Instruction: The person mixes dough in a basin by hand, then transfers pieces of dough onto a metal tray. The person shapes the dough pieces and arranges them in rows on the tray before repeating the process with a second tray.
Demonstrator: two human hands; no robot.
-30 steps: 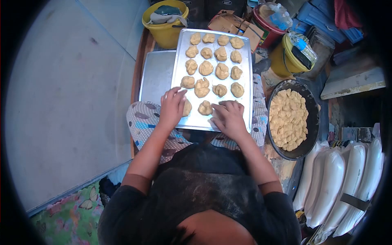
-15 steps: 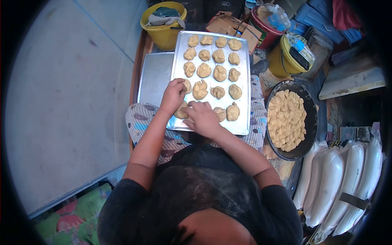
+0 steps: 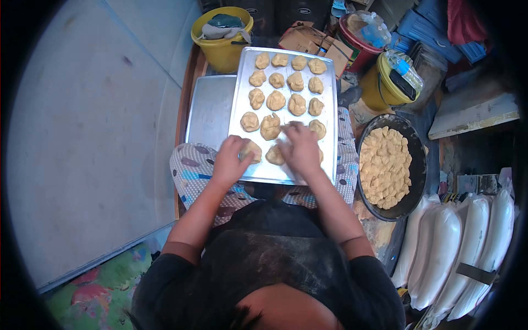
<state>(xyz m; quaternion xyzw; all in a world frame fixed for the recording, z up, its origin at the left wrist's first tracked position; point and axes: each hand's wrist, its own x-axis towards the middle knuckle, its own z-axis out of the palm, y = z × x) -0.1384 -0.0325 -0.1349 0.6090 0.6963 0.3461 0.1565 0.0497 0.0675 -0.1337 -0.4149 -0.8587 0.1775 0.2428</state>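
Note:
Rows of pale dough lumps lie on a metal tray (image 3: 283, 177) resting over the lap. My left hand (image 3: 230, 159) has its fingers and thumb around the dough lump (image 3: 252, 153) at the tray's near left corner. Over the tray's right part is my right hand (image 3: 300, 147), blurred, fingers spread and palm down, covering a lump or two. Between the hands sits another dough lump (image 3: 274, 155). It cannot be made out whether the right fingertips touch dough.
To the right stands a black basin (image 3: 422, 165) full of dough pieces (image 3: 385, 168). A second tray (image 3: 210, 110) lies at the left. Yellow buckets (image 3: 223, 52), a cardboard box (image 3: 313, 41) and white filled bags (image 3: 443, 231) stand around.
My left hand has moved down from a lump in the fourth row to the near left corner lump. My right hand has moved right and slightly up, off that corner.

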